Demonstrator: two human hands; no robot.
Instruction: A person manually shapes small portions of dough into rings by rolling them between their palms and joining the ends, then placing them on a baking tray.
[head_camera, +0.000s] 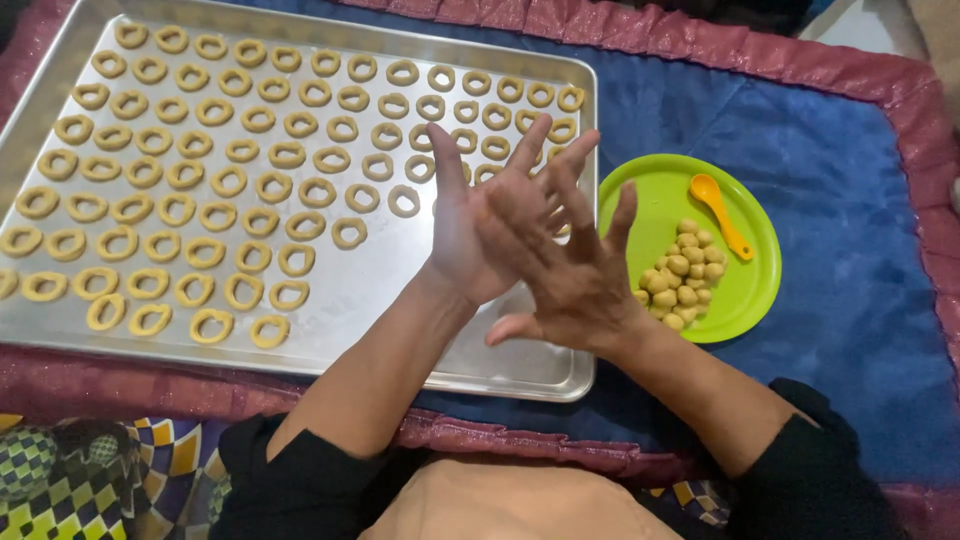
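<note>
My left hand (462, 232) and my right hand (572, 272) are pressed palm to palm above the right end of a metal baking tray (400, 290), fingers spread and pointing up. The right hand's back faces me and covers the left palm. Whatever lies between the palms is hidden. Several rows of ring-shaped dough pieces (230, 180) fill most of the tray. Just right of the hands, a green plate (650, 195) holds a heap of small dough balls (680, 275) and an orange plastic spoon (720, 213).
Tray and plate rest on a blue cloth (820, 150) with a pink shiny border (930, 130). A patterned cushion (90, 470) shows at the lower left. The tray's near right corner (540, 370) holds no rings.
</note>
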